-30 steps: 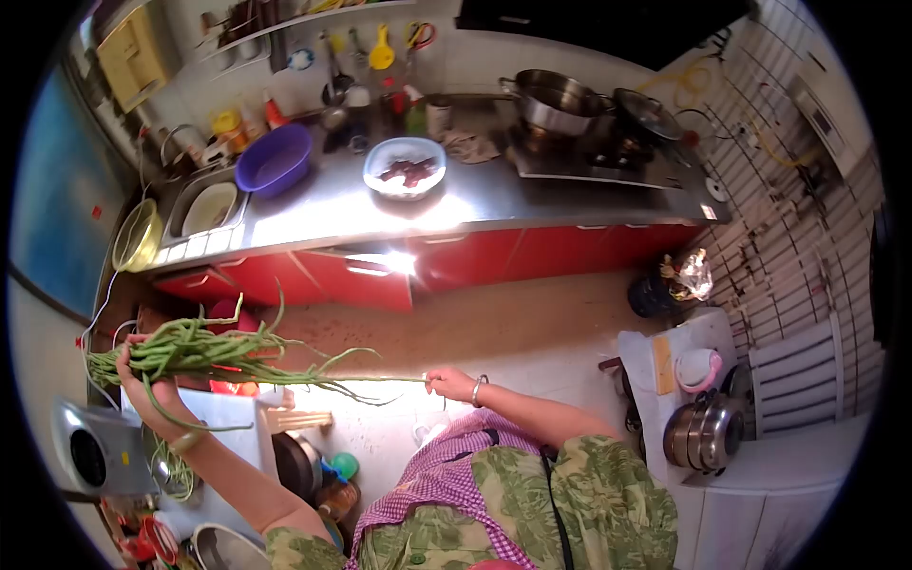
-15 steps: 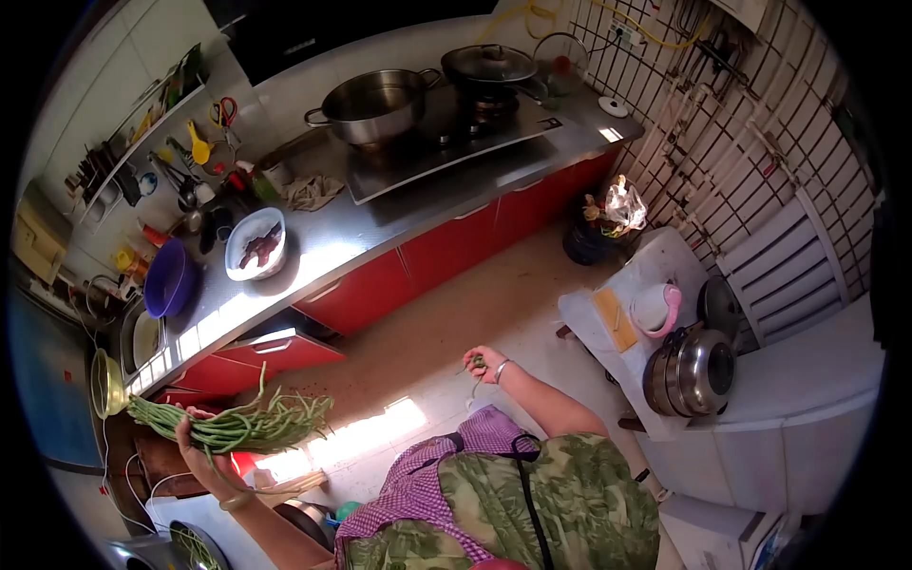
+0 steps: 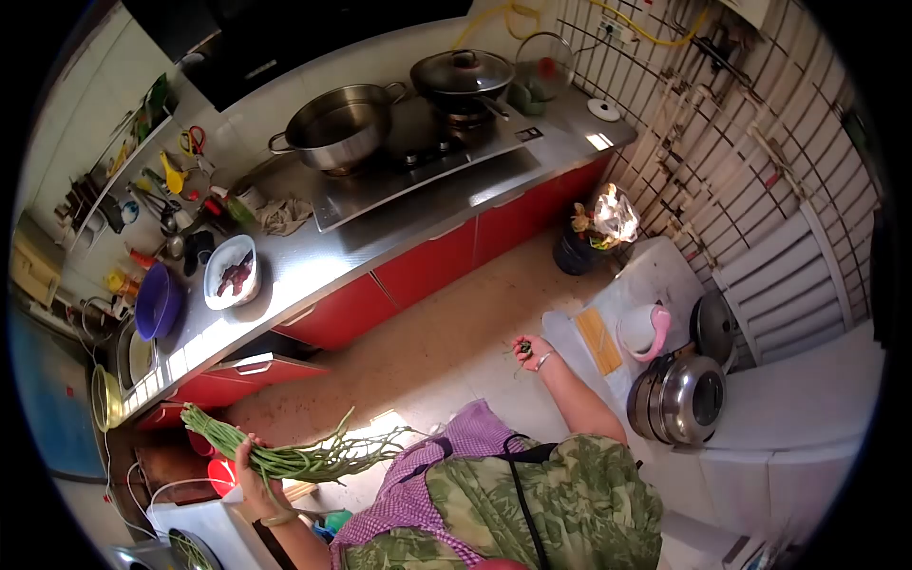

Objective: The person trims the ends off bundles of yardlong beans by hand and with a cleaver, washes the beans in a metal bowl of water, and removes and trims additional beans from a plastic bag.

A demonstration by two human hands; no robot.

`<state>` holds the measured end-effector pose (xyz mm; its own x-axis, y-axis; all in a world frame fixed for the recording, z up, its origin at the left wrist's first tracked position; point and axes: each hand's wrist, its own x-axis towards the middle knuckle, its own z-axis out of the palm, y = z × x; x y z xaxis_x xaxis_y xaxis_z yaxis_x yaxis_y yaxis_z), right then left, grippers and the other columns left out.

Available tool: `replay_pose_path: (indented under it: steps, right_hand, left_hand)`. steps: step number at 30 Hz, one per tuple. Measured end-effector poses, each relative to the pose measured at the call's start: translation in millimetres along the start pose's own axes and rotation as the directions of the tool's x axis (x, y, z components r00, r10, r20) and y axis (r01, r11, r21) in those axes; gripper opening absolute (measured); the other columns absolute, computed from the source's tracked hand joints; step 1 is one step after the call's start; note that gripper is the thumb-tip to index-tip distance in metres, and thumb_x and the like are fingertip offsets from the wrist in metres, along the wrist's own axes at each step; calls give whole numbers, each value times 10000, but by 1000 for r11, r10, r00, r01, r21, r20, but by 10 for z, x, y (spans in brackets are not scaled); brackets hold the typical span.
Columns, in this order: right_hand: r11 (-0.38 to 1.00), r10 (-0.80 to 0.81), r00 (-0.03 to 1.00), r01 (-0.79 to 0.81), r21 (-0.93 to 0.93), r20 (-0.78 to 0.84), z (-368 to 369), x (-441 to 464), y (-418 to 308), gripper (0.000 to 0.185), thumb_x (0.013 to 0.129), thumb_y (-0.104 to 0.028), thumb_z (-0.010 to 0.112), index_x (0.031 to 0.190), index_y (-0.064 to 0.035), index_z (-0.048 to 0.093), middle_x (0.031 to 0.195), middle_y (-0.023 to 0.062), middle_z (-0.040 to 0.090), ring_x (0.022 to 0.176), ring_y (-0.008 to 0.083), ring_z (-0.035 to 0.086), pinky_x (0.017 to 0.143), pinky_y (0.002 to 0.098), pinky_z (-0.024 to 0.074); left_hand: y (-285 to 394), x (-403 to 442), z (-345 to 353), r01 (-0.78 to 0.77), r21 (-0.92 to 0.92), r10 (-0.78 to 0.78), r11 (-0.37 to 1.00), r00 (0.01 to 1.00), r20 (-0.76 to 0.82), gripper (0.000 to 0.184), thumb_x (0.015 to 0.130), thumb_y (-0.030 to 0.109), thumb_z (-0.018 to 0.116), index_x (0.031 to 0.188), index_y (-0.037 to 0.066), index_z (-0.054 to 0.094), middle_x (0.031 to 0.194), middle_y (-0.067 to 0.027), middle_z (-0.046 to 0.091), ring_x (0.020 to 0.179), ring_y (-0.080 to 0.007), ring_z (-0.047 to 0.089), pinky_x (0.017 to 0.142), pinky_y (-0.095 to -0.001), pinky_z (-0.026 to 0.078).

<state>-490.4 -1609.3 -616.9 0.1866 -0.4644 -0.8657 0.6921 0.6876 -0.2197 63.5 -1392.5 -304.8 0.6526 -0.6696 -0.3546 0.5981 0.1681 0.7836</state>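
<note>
A large bundle of long green beans (image 3: 309, 460) lies across my left hand (image 3: 252, 475), whose fingers are wrapped round it near one end; the thin loose ends reach right, to the checked apron. Off to the right, above the floor, my right hand (image 3: 527, 351) is closed on a small clump of green bits (image 3: 522, 350), well apart from the bundle. More green beans (image 3: 193, 551) sit in a dark round container at the bottom left.
Along the counter (image 3: 285, 275) stand a purple basin (image 3: 158, 302), a bowl with dark red pieces (image 3: 232, 274), a steel pot (image 3: 339, 128) and a lidded pan (image 3: 463, 74). A bin (image 3: 577, 253) is by the cabinets. Right: stacked steamer (image 3: 686, 399), pink-handled jug (image 3: 642, 332), small board (image 3: 598, 342).
The view has turned toward the stove and right wall. My right hand has moved away from the bundle, out to the right, with green bits in it. The bundle stays in my left hand.
</note>
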Motion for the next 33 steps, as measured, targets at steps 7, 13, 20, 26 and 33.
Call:
replay_pose_path:
  steps: [7, 13, 20, 26, 33]
  right_hand:
    - [986, 129, 984, -141, -90, -125, -624, -213, 153, 167, 937, -155, 469, 798, -74, 514, 701, 89, 570, 522, 140, 506, 371, 218, 290]
    - [1000, -28, 980, 25, -19, -195, -864, -151, -312, 147, 927, -128, 480, 809, -47, 511, 707, 89, 584, 542, 151, 553, 401, 224, 356]
    - [999, -10, 975, 17, 31, -221, -828, 309, -766, 153, 931, -131, 501, 843, -13, 544, 689, 82, 589, 557, 175, 573, 431, 248, 415]
    - [981, 9, 976, 33, 190, -218, -1354, 1383, -1782, 182, 926, -138, 510, 793, -23, 558, 669, 100, 589, 529, 215, 573, 459, 302, 485]
    - [966, -259, 966, 258, -31, -16, -622, 901, -3432, 200, 903, -123, 514, 730, -32, 554, 599, 113, 566, 475, 207, 549, 434, 310, 471]
  left_hand:
    - [-601, 346, -67, 110, 123, -113, 986, 993, 17, 484, 816, 1, 611, 1277, 15, 467, 882, -84, 592, 730, -150, 605, 665, -276, 530]
    - [-1069, 284, 2, 196, 192, -190, 962, 981, -49, 106, 803, 1, 605, 892, 4, 549, 765, -78, 590, 657, -170, 601, 608, -272, 522]
    - [-1347, 154, 478, 229, 209, -190, 951, 963, -193, 70, 823, 34, 617, 855, -2, 566, 751, -88, 602, 659, -174, 603, 618, -270, 530]
    - [-1807, 65, 1361, 283, 160, -247, 946, 945, -213, 65, 832, 47, 615, 851, 8, 567, 741, -88, 603, 664, -173, 605, 630, -269, 530]
    - [-2247, -175, 2308, 208, 195, -168, 958, 965, -201, 79, 839, 74, 616, 864, 11, 575, 748, -87, 618, 672, -178, 609, 642, -306, 532]
